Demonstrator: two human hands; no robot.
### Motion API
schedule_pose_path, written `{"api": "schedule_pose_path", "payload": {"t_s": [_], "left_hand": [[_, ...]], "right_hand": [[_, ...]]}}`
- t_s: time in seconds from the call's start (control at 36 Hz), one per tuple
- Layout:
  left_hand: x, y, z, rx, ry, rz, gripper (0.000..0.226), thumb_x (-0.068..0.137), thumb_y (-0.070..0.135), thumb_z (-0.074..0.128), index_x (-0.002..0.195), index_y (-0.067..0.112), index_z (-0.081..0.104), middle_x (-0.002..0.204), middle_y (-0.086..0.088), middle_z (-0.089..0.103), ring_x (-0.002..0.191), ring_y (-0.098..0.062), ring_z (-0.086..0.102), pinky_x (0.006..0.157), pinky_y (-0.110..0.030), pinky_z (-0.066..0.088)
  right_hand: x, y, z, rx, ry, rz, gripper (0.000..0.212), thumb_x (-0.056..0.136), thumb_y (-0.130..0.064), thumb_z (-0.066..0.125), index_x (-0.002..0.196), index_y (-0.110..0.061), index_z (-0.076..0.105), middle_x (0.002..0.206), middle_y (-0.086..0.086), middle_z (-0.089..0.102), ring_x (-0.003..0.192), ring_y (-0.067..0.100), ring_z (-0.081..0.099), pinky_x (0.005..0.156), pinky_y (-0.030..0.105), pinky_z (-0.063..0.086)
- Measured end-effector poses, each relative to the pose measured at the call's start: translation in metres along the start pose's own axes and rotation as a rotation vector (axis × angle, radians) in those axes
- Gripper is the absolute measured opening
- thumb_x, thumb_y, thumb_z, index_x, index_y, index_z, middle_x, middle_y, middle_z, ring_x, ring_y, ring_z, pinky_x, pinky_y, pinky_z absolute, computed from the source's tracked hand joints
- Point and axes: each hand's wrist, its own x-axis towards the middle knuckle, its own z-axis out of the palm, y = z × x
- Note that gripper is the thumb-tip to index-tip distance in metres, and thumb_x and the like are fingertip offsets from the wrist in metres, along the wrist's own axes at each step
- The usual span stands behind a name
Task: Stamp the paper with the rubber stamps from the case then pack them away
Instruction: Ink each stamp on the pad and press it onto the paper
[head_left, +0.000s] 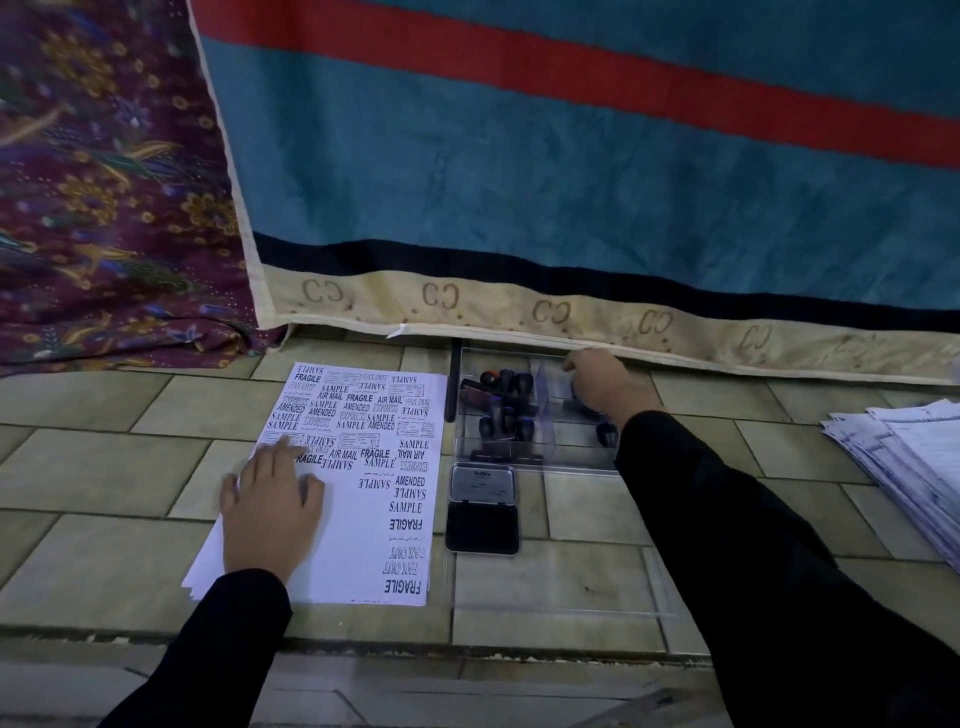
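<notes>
A white sheet of paper (358, 519) lies on the tiled floor, covered in stamped words such as SAMPLE and FRAGILE. My left hand (272, 504) rests flat on its left part with fingers spread. Right of the sheet stands a clear plastic case (576, 457) holding several dark-handled rubber stamps (506, 410). My right hand (605, 384) reaches into the case's far right compartment, fingers curled around a stamp that is mostly hidden. An open black ink pad (483, 525) lies in front of the case.
The clear lid (561, 587) of the case lies flat near me, right of the paper. A stack of printed papers (904, 457) sits at the right edge. A blue and red cloth (571, 182) hangs right behind the case.
</notes>
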Motion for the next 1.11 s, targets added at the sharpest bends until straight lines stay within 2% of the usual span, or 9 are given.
{"api": "schedule_pose_path", "payload": {"t_s": [0.17,0.47,0.56,0.69,0.83,0.94,1.0,1.06,1.11], "left_hand": [[0.0,0.0,-0.001,0.005,-0.005,-0.002,0.037,0.086,0.015,0.054,0.123,0.013,0.052,0.138,-0.007,0.051,0.128,-0.029,0.045,0.11,-0.052,0.027],[-0.001,0.004,-0.006,-0.021,-0.021,-0.015,0.038,0.087,0.015,0.054,0.124,0.013,0.051,0.139,-0.007,0.051,0.13,-0.028,0.044,0.111,-0.05,0.025],[0.0,0.005,-0.008,-0.027,-0.038,-0.013,0.036,0.087,0.015,0.053,0.123,0.013,0.051,0.137,-0.006,0.051,0.129,-0.028,0.044,0.11,-0.05,0.026],[0.009,0.003,-0.015,-0.026,-0.132,-0.032,0.036,0.088,0.021,0.052,0.123,0.017,0.051,0.141,-0.003,0.047,0.128,-0.026,0.041,0.108,-0.047,0.027],[0.021,0.003,-0.028,-0.004,-0.223,-0.037,0.035,0.086,0.026,0.054,0.121,0.021,0.052,0.132,-0.003,0.05,0.122,-0.026,0.043,0.101,-0.044,0.033],[0.031,0.002,-0.037,0.041,-0.29,-0.026,0.034,0.085,0.029,0.055,0.119,0.025,0.056,0.13,-0.002,0.05,0.121,-0.025,0.044,0.1,-0.043,0.033],[0.036,0.001,-0.039,0.036,-0.303,-0.032,0.032,0.086,0.03,0.056,0.117,0.025,0.058,0.131,-0.002,0.05,0.122,-0.026,0.043,0.101,-0.043,0.033],[0.038,0.001,-0.04,0.015,-0.288,-0.04,0.028,0.086,0.03,0.058,0.113,0.024,0.062,0.13,-0.003,0.05,0.122,-0.026,0.042,0.101,-0.043,0.032],[0.037,0.001,-0.04,-0.001,-0.24,-0.035,0.026,0.085,0.028,0.06,0.11,0.022,0.065,0.128,-0.005,0.051,0.121,-0.027,0.043,0.102,-0.044,0.033]], "right_hand": [[0.009,0.001,0.012,-0.166,-0.047,0.02,0.028,0.087,-0.012,0.057,0.115,-0.008,0.059,0.118,0.014,0.061,0.109,0.03,0.058,0.085,0.037,0.05],[0.018,0.002,0.019,-0.241,-0.04,0.097,0.031,0.094,-0.01,0.045,0.123,-0.002,0.049,0.132,0.021,0.04,0.12,0.035,0.043,0.098,0.041,0.041],[0.018,0.003,0.02,-0.252,0.001,0.1,0.033,0.093,-0.015,0.047,0.125,-0.005,0.048,0.131,0.022,0.042,0.121,0.036,0.042,0.101,0.041,0.038],[0.014,0.013,0.017,0.021,0.054,0.076,0.026,0.086,-0.004,0.055,0.112,-0.008,0.054,0.116,0.018,0.059,0.107,0.033,0.056,0.086,0.035,0.048],[0.001,0.016,0.002,0.274,0.176,0.006,0.023,0.084,-0.003,0.062,0.106,-0.008,0.056,0.112,0.018,0.059,0.091,0.031,0.059,0.074,0.033,0.047],[-0.022,0.008,-0.013,0.413,0.332,-0.065,0.027,0.082,-0.001,0.064,0.108,-0.008,0.06,0.114,0.016,0.058,0.093,0.028,0.06,0.08,0.034,0.051],[-0.04,-0.002,-0.017,0.466,0.384,-0.107,0.026,0.081,-0.002,0.066,0.106,-0.009,0.063,0.111,0.013,0.061,0.088,0.023,0.061,0.077,0.026,0.05],[-0.061,-0.015,-0.017,0.49,0.423,-0.163,0.025,0.08,-0.005,0.068,0.104,-0.01,0.066,0.105,0.008,0.063,0.075,0.011,0.056,0.069,0.006,0.038],[-0.082,-0.027,-0.013,0.496,0.422,-0.2,0.024,0.081,-0.009,0.069,0.105,-0.011,0.068,0.099,0.0,0.059,0.064,-0.005,0.047,0.063,-0.005,0.033]]}}
